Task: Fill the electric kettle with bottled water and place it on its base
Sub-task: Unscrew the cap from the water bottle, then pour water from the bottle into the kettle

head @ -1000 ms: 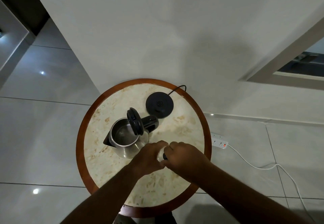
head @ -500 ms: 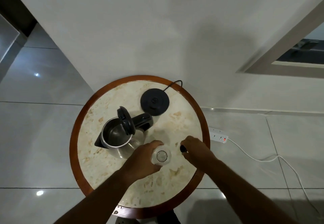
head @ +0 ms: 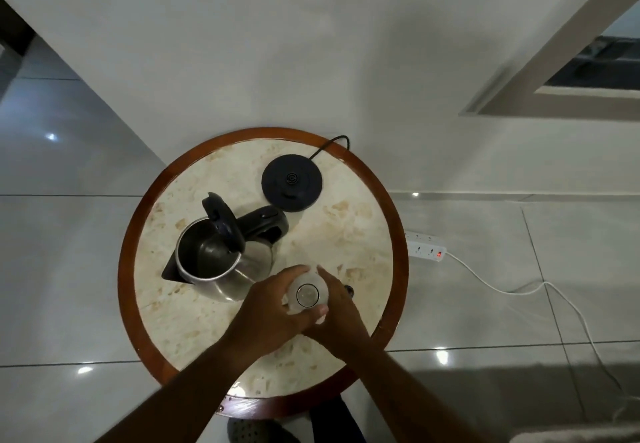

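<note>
A steel electric kettle (head: 221, 269) stands on the round table (head: 126, 269), its black lid hinged up and its inside showing. Its black round base (head: 292, 182) lies behind it to the right, apart from it. A clear water bottle (head: 307, 295) stands upright just right of the kettle, its mouth uncapped and facing me. My left hand (head: 266, 311) wraps the bottle from the left. My right hand (head: 341, 318) grips it from the right. A small dark cap (head: 349, 290) lies on the table beside my right hand.
The table stands against a white wall. The base's black cord (head: 329, 146) runs off the table's back edge. A white power strip (head: 427, 246) with a lit red switch lies on the tiled floor at right, its white cable trailing away.
My right hand took the cap off the bottle, moved right and left it on the table, then came back onto the bottle. My left hand kept its hold.
</note>
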Tool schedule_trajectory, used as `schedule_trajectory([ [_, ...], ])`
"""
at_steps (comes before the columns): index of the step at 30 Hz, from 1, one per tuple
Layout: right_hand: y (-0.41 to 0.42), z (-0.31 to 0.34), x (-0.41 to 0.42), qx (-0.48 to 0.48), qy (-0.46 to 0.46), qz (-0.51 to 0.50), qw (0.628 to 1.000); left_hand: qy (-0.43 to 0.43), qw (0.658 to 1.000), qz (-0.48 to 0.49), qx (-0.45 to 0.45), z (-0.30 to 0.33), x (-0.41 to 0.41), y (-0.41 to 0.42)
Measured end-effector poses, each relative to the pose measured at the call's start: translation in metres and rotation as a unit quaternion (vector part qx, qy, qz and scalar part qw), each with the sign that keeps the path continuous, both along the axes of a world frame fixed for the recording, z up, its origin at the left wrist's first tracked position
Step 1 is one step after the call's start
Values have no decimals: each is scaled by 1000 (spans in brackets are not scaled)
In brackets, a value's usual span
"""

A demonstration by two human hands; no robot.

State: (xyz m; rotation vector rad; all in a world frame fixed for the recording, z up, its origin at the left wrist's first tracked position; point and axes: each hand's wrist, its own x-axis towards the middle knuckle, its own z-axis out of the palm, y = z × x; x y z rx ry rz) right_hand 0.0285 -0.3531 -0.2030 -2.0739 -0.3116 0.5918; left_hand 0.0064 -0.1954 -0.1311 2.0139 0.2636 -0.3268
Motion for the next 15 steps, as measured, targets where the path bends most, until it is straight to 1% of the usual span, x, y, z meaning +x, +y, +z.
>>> schedule_trajectory([
  [2, 14, 5, -1, 69, 34, -66, 995, 17, 1000, 16, -10, 1, -3, 2],
  [3, 18, 7, -1, 88, 33, -90, 992, 24, 999, 16, -17, 3, -6, 4],
  [4, 21, 4, -1, 99, 20, -106, 989, 28, 999, 14, -19, 4, -11, 6],
  [5, 23, 2, 1, 80, 2, -106, 991, 31, 999, 17, -15, 4, -18, 10],
  [7, 29, 3, 0, 38, -8, -88, 995, 47, 997, 54, 2, 2, -38, 24],
  [8, 34, 7, -2, 33, -14, -78, 996, 65, 994, 90, 13, -1, -51, 35],
  [11, 39, 20, -7, 15, -27, -31, 999, 107, 971, 198, 86, -15, -69, 65],
  [13, 43, 29, -11, 7, -5, -11, 1000, 157, 952, 250, 85, -12, -69, 86],
  [15, 49, 40, -14, -17, 20, 29, 999, 161, 950, 261, 61, -4, -65, 104],
])
